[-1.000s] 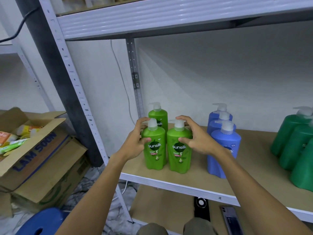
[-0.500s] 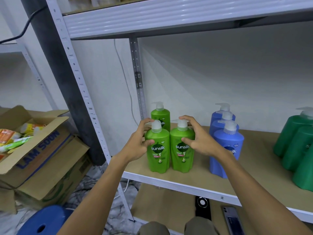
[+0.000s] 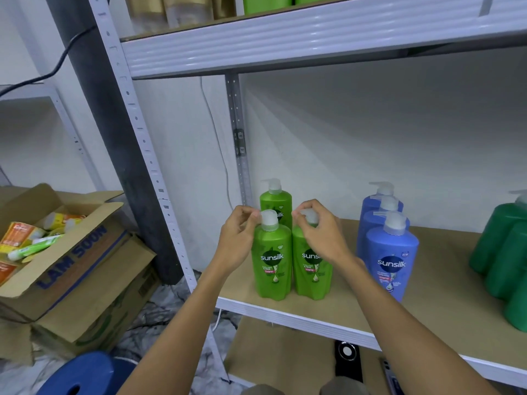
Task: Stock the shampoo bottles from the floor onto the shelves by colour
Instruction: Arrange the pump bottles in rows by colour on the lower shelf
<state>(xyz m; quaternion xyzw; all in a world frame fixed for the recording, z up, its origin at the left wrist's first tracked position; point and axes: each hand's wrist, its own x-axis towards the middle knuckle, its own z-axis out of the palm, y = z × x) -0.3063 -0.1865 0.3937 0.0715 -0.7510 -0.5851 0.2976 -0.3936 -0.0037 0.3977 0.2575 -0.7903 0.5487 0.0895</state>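
Observation:
Three light green Sunsilk bottles stand at the left end of the wooden shelf point(image 3: 445, 303). My left hand point(image 3: 238, 238) pinches the pump of the front left green bottle point(image 3: 271, 266). My right hand point(image 3: 322, 235) pinches the pump of the front right green bottle point(image 3: 309, 275), hiding most of its top. A third green bottle point(image 3: 276, 201) stands behind them. To the right, three blue bottles point(image 3: 392, 260) stand in a row front to back. Dark green bottles point(image 3: 504, 252) stand at the far right edge.
An open cardboard box point(image 3: 71, 260) with tubes and packets sits on the floor at left, a blue stool point(image 3: 82, 374) in front of it. The grey upright point(image 3: 142, 138) frames the shelf's left side. The upper shelf point(image 3: 313, 32) holds more bottles. A phone lies on the lower shelf.
Both hands have risen from the shoulders of the two front green bottles to their pump tops. The view has tilted up slightly.

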